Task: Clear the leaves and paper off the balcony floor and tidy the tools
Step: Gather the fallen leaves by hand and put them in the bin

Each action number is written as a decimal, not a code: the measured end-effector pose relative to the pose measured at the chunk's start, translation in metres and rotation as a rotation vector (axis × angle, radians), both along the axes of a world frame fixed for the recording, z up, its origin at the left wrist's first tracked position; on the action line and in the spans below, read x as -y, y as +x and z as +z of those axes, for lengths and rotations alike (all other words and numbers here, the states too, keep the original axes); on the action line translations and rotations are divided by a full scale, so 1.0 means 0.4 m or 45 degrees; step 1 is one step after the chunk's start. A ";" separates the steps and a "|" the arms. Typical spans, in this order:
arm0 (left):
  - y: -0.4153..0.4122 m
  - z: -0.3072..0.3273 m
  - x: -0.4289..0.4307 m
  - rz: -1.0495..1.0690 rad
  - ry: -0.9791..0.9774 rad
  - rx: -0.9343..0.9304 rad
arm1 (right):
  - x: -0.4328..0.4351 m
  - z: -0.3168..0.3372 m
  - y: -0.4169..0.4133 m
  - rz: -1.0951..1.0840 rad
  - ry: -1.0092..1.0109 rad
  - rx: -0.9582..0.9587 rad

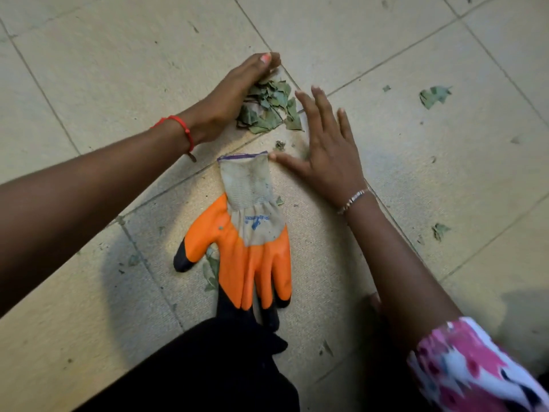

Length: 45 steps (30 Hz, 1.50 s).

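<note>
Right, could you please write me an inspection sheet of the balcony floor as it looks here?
Surface: beige tiled floor, dusty and speckled.
Job's things: leaf pile gathered between the hands; stray leaves scattered to the right; orange and grey work glove lying flat, cuff towards the pile, with one leaf partly under it; no paper seen.
Clutter: leaf crumbs near the glove's cuff.
Grippers: left hand cupped against the pile's left side; right hand open, fingers spread, beside the pile's right.
Cables: nothing seen.
Surroundings: dark clothing at the bottom edge; patterned sleeve on the right arm.
</note>
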<state>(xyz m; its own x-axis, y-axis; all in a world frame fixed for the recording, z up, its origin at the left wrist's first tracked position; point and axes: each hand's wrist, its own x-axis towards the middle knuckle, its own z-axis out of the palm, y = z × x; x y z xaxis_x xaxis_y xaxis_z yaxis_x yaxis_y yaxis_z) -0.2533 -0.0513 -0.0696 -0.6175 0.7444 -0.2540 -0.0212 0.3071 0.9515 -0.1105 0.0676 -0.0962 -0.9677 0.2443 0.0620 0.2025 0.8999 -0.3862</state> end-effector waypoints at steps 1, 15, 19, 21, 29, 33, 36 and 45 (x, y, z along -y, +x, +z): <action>-0.002 -0.005 0.001 0.044 0.047 0.034 | -0.004 -0.001 -0.030 -0.012 -0.017 -0.006; -0.044 -0.007 0.064 0.751 0.396 0.258 | 0.068 -0.007 -0.219 0.077 0.049 -0.065; -0.042 -0.012 0.068 0.802 0.450 0.275 | 0.069 -0.010 -0.260 0.076 0.363 -0.150; -0.042 -0.012 0.068 0.816 0.477 0.309 | 0.063 0.003 -0.270 0.044 0.464 -0.169; -0.038 0.007 0.055 0.855 0.533 0.529 | 0.050 0.023 -0.273 -0.144 0.614 -0.036; -0.026 0.019 0.032 0.848 0.565 0.679 | 0.004 0.046 -0.261 -0.091 0.576 0.037; -0.014 0.026 0.015 0.836 0.579 0.766 | -0.032 0.038 -0.258 -0.168 0.231 0.045; 0.013 0.033 -0.062 0.731 0.673 1.248 | 0.061 0.102 -0.275 -0.504 -0.887 -0.773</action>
